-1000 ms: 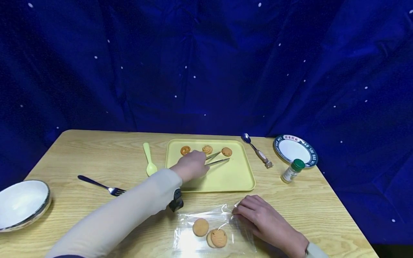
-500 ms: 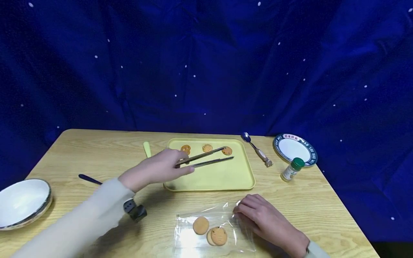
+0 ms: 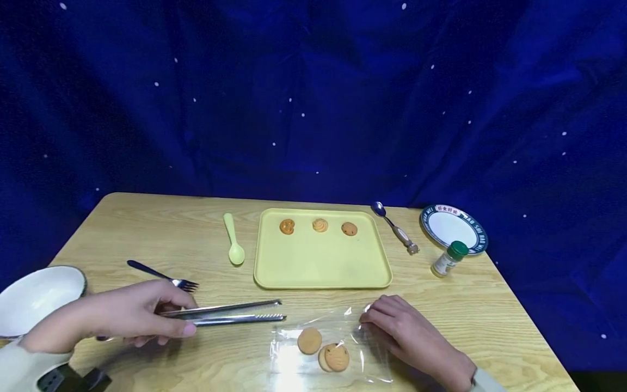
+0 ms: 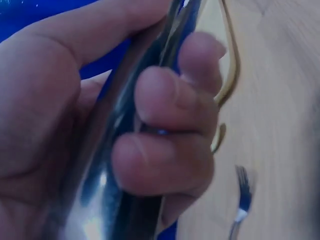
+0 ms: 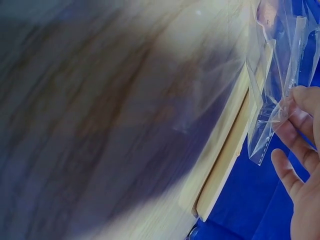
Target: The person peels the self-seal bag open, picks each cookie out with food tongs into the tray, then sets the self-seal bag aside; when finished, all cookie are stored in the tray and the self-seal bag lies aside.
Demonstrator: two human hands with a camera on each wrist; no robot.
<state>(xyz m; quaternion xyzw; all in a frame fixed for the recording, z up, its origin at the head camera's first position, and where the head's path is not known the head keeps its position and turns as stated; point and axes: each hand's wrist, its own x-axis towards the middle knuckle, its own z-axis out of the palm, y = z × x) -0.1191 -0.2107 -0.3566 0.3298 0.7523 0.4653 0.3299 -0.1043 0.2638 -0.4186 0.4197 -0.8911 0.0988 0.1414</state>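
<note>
My left hand (image 3: 142,313) grips a pair of metal tongs (image 3: 235,313) low over the table's left front; their tips are apart with nothing between them. In the left wrist view the fingers (image 4: 165,160) wrap round the tongs' metal arm (image 4: 107,175). My right hand (image 3: 411,337) pinches the edge of a clear plastic bag (image 3: 352,348), which the right wrist view also shows between thumb and fingers. Inside the bag lie a plain round cookie (image 3: 309,341) and two overlapping ones, the upper a speckled cookie (image 3: 337,358).
A yellow tray (image 3: 323,267) holds a pretzel (image 3: 287,226), a swirl cookie (image 3: 320,225) and a chip cookie (image 3: 349,228). Around it lie a green spoon (image 3: 236,252), fork (image 3: 164,276), metal spoon (image 3: 394,228), plate (image 3: 453,227), green-capped jar (image 3: 449,259) and white bowl (image 3: 39,299).
My left hand has drawn the tongs back from the tray towards the front left. The right hand stays at the bag. The cookies have kept their places.
</note>
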